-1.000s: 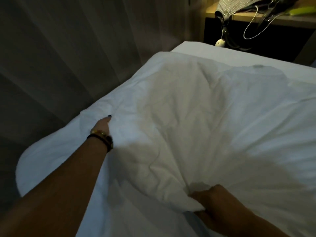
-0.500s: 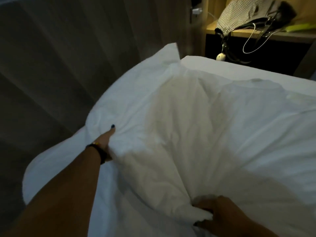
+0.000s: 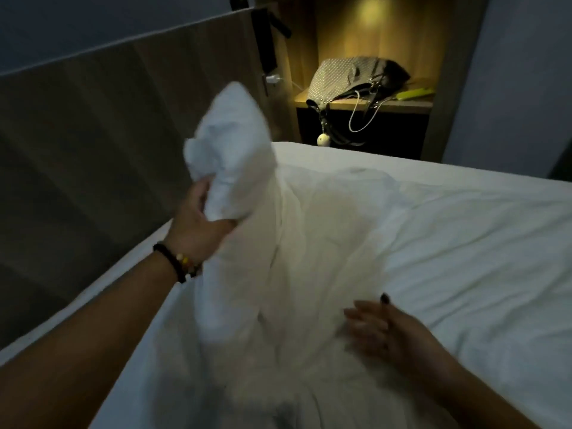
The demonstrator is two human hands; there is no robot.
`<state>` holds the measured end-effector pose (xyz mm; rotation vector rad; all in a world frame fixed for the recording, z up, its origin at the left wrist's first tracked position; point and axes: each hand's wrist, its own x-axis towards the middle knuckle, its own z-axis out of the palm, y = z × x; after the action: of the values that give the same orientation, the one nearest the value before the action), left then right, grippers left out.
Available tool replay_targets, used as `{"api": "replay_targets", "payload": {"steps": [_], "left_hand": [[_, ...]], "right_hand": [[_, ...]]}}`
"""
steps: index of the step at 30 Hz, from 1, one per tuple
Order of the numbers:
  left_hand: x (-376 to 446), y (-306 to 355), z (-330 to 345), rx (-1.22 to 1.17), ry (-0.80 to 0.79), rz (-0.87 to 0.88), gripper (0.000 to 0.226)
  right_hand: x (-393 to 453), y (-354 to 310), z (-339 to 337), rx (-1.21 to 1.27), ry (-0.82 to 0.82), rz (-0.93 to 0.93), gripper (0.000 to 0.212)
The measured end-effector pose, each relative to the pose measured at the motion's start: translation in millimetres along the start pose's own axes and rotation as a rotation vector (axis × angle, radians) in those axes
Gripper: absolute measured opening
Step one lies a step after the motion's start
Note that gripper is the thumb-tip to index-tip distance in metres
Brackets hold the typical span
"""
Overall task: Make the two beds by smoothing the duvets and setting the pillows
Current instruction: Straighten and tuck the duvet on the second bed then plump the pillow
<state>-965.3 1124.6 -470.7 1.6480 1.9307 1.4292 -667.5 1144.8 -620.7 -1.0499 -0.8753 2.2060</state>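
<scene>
A white pillow (image 3: 244, 168) is lifted on end above the bed, its top corner pointing up toward the headboard. My left hand (image 3: 198, 224), with a beaded bracelet at the wrist, grips the pillow's left edge. My right hand (image 3: 380, 329) hovers with fingers spread over the lower part of the pillow, holding nothing. Under both lies the bed's white sheet (image 3: 464, 243), creased near the pillow. The picture is dim and blurred by motion.
A wooden headboard panel (image 3: 123, 119) runs along the left. Behind the bed, a lit wooden nightstand shelf (image 3: 365, 103) carries a grey handbag (image 3: 349, 78) with straps and a white charm hanging over its edge. A charger is plugged in left of it.
My left hand has raised the pillow's left side from lying flat to standing on end. My right hand has let go of the near corner and spread its fingers.
</scene>
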Motion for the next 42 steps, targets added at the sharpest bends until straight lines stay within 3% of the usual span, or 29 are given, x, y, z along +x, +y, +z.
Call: {"api": "replay_targets", "payload": {"steps": [2,4,6,8,10,12,14,16,18,20,22,24,26,28,30,33,35,37,40,42], "left_hand": [[-32,31,48,0.024,-0.337,0.218,0.035],[-72,47,97,0.017,-0.709,0.380,0.026],[-101,46,138,0.181,-1.041,0.461,0.035],[-112,45,163,0.355,-1.267,0.411,0.051],[-113,55,178,0.320,-1.205,0.200,0.045],[-105,65,189,0.329,-0.784,0.033,0.032],[-96,75,198,0.319,-0.300,0.062,0.031],[-88,91,207,0.244,-0.117,0.108,0.035],[-82,105,221,0.384,-0.240,0.048,0.067],[-82,104,239,0.757,-0.498,-0.021,0.095],[-81,93,253,0.937,-0.719,-0.127,0.094],[-80,92,261,0.743,-0.856,-0.203,0.069],[-81,102,263,0.439,-0.811,-0.154,0.037],[-90,128,265,0.008,-0.749,-0.124,0.025],[-109,151,275,-0.297,-0.802,-0.136,0.023],[-151,160,327,-0.188,-1.021,-0.144,0.031],[-169,161,355,-0.096,-1.032,-0.127,0.036],[-173,170,361,-0.204,-1.012,-0.152,0.036],[-181,190,362,-0.477,-1.038,-0.218,0.037],[-195,198,366,-0.510,-1.124,-0.227,0.041]], "right_hand": [[-18,-39,-27,0.207,0.066,-0.128,0.106],[-38,-76,-50,0.289,0.072,-0.213,0.082],[-52,-98,-70,0.244,0.091,-0.216,0.077],[-58,-100,-86,0.109,0.141,-0.174,0.067],[-55,-86,-99,-0.090,0.240,-0.088,0.075],[-48,-71,-111,-0.182,0.384,-0.061,0.093],[-40,-61,-115,-0.199,0.494,-0.136,0.068],[-34,-54,-111,-0.246,0.557,-0.253,0.029],[-32,-48,-113,-0.335,0.615,-0.317,0.014],[-39,-46,-126,-0.349,0.700,-0.339,0.016],[-54,-47,-142,-0.282,0.745,-0.351,0.012],[-68,-46,-150,-0.303,0.756,-0.334,0.011],[-78,-47,-155,-0.325,0.727,-0.367,0.016],[-98,-58,-166,-0.240,0.748,-0.401,0.013],[-126,-70,-187,-0.132,0.799,-0.419,0.007],[-160,-70,-226,0.079,0.778,-0.294,0.022],[-168,-64,-237,0.140,0.684,-0.212,0.044],[-170,-66,-238,0.129,0.577,-0.229,0.054],[-175,-95,-227,0.134,0.428,-0.310,0.052],[-177,-120,-228,0.125,0.443,-0.351,0.051]]}}
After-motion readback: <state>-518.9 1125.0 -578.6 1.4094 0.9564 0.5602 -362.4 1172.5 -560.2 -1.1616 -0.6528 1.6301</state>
